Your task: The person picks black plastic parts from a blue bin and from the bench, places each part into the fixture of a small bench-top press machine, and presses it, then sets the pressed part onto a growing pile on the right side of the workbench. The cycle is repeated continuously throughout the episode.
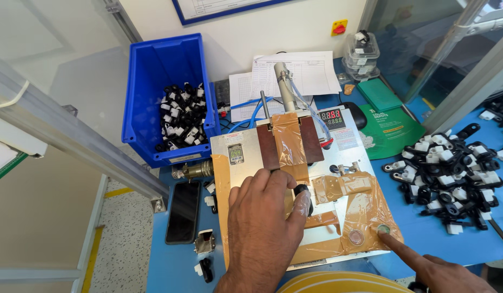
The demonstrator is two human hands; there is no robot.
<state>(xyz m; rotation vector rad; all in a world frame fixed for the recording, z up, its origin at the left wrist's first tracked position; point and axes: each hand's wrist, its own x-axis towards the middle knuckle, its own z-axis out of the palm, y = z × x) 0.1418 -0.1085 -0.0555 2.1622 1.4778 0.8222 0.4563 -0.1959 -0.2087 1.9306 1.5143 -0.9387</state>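
Fingers (273, 187) of left hand (262, 222) hide black part (303, 191).

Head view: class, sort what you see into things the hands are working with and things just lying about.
In use:
left hand holding a small black part
right hand, forefinger on a round button
taped metal fixture

Lying about:
blue bin of parts
phone
papers
loose pile of parts

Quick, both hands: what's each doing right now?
Left hand: closed on small black round part on the taped metal fixture plate.
Right hand: holds nothing, forefinger pressing round button.
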